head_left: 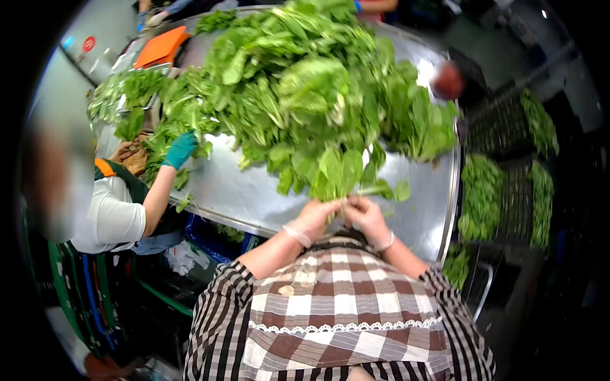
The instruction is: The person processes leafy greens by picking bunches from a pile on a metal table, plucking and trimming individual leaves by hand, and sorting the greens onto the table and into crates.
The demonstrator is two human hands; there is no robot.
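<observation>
My left hand [321,211] is closed around the stem ends of a bunch of leafy greens [337,173], at the near edge of the metal table [254,206]. The bunch's broad leaves point away from me, toward the large pile of greens [311,95]. Close beside it, my right hand [367,217] has its fingers pinched together at the stems. A smaller leafy sprig [384,189] sticks out just above that hand. Pale bands, seemingly glove cuffs, circle both wrists. The exact grip of the fingertips is partly hidden.
At the left, a co-worker's teal-gloved hand [182,149] reaches into the greens. An orange board [161,47] lies at the far left. Black crates [499,130] and leafy bundles [481,197] stand along the right side. Other people's arms show at the far edge.
</observation>
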